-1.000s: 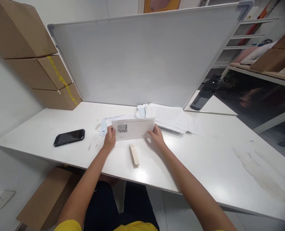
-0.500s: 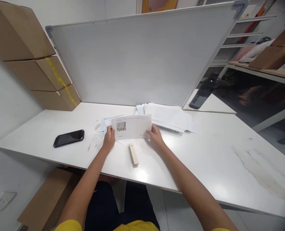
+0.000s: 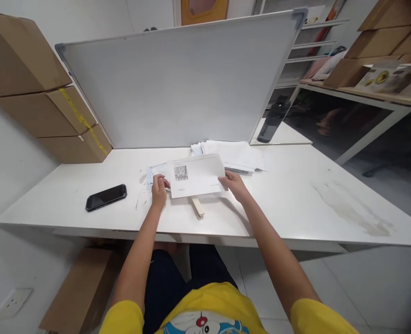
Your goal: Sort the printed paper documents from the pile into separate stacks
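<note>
A white printed sheet of paper with a dark square picture on its left is held above the desk, tilted toward me. My right hand pinches its right edge between thumb and fingers. At the sheet's left edge, my left hand has curled fingers; whether they grip anything is unclear. Below the sheet lies a cream stapler, its far end hidden by the paper. Behind it are a pile of white papers and, to the left, some bluish papers.
A black phone lies on the white desk at left. Cardboard boxes are stacked at the back left. A whiteboard leans along the back, with a dark bottle by its right end.
The sheet's right end has lifted and swung out with my right hand. My left fingers have shifted off its front left edge. The sheet now covers the stapler's far end. The view has shifted.
</note>
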The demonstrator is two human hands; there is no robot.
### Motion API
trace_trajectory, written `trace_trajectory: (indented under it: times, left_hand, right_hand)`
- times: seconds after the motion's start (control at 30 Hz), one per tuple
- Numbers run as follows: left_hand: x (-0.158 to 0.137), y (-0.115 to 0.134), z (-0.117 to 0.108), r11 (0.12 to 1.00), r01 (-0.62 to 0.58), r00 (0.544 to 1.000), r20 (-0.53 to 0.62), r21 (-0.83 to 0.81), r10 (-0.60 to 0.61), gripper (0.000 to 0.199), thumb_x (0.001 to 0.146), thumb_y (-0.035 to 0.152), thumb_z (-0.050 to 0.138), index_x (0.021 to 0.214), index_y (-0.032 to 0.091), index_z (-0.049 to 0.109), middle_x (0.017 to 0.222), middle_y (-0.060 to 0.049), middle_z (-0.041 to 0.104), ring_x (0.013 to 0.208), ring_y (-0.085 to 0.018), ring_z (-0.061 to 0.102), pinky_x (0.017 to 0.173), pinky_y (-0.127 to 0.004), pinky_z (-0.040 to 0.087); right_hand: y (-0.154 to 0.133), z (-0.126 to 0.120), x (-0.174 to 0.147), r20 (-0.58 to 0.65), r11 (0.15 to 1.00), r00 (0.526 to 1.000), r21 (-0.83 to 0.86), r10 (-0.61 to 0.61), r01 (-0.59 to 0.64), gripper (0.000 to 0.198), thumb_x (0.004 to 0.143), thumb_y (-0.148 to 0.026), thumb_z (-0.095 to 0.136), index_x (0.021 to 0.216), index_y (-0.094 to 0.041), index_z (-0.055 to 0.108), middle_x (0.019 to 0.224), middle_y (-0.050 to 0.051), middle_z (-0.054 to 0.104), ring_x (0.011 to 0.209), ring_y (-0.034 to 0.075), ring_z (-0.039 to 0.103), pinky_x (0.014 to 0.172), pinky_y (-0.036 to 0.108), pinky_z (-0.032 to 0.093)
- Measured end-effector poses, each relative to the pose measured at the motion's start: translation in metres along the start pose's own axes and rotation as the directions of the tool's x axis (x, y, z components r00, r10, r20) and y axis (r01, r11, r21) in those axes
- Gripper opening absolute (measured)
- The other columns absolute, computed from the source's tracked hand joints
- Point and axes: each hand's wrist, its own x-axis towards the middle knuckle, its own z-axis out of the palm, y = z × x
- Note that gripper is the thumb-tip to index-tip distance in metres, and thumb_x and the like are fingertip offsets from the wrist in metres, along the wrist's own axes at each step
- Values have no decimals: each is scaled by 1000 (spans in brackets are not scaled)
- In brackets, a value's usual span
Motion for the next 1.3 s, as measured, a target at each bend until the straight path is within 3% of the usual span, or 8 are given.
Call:
trace_trajectory:
  times: [0.07, 0.2, 0.3, 0.43, 0.57, 0.73, 0.97, 1.3]
  left_hand:
    - [-2, 9, -1, 1000, -9, 1000, -19, 3, 9, 33, 98, 54, 34, 93, 25, 48, 66, 1, 56, 62, -17, 57, 65, -31, 50]
    - [-1, 13, 1, 1000, 0, 1000, 9, -9, 0, 33, 99, 52, 34, 92, 26, 52, 60, 2, 55, 58, -16, 58, 62, -29, 49]
    - [3, 3, 8, 999, -11, 999, 51, -41, 13, 32, 98, 54, 38, 94, 26, 53, 58, 3, 55, 55, -15, 58, 59, -27, 47]
    - [9, -15, 17, 997, -35, 997, 73, -64, 39, 36, 99, 56, 35, 100, 24, 53, 60, 4, 57, 53, -13, 57, 59, -24, 46]
    - [9, -24, 20, 997, -49, 993, 105, -58, 55, 38, 99, 56, 37, 103, 24, 55, 62, 3, 58, 53, -12, 58, 58, -23, 45]
    - [5, -24, 19, 995, -85, 987, 131, -46, 90, 38, 99, 56, 38, 102, 24, 58, 64, 2, 58, 54, -12, 58, 58, -24, 44]
    - [5, -26, 19, 996, -49, 993, 108, -77, 58, 45, 97, 62, 36, 94, 23, 59, 63, 1, 57, 55, -13, 58, 57, -24, 46]
    - [7, -27, 20, 998, -9, 995, 103, -68, 16, 49, 96, 64, 36, 85, 22, 59, 62, 2, 56, 54, -12, 58, 56, -23, 45]
  right_hand:
    - [-12, -14, -35, 57, 997, 995, -11, 83, -82, 48, 65, -54, 75, 96, -18, 70, 78, 4, 70, 67, 21, 62, 56, 30, 47]
    - [-36, -36, -112, 168, 964, 949, -65, 267, -259, 45, 71, -52, 75, 102, -20, 71, 84, 5, 73, 76, 24, 67, 62, 32, 51]
    - [-48, -48, -155, 148, 928, 920, -153, 363, -341, 42, 75, -49, 74, 104, -20, 71, 86, 4, 73, 75, 22, 67, 62, 29, 50]
    - [-48, -60, -184, 76, 863, 888, -287, 454, -416, 41, 75, -49, 73, 101, -17, 70, 78, 4, 70, 67, 18, 62, 55, 26, 46]
    - [-43, -64, -198, 6, 822, 872, -335, 490, -460, 37, 74, -48, 73, 96, -18, 71, 71, 2, 67, 62, 17, 59, 52, 26, 44]
    - [-40, -58, -203, 3, 835, 860, -240, 511, -495, 43, 75, -48, 72, 107, -20, 72, 83, 5, 73, 76, 23, 67, 65, 32, 52]
    - [-30, -50, -196, 16, 841, 864, -242, 503, -484, 46, 78, -50, 71, 114, -21, 70, 89, 7, 74, 81, 24, 69, 69, 33, 54]
    - [-40, -45, -185, 3, 837, 874, -290, 485, -464, 45, 77, -49, 70, 111, -20, 71, 88, 8, 74, 82, 26, 69, 67, 34, 55]
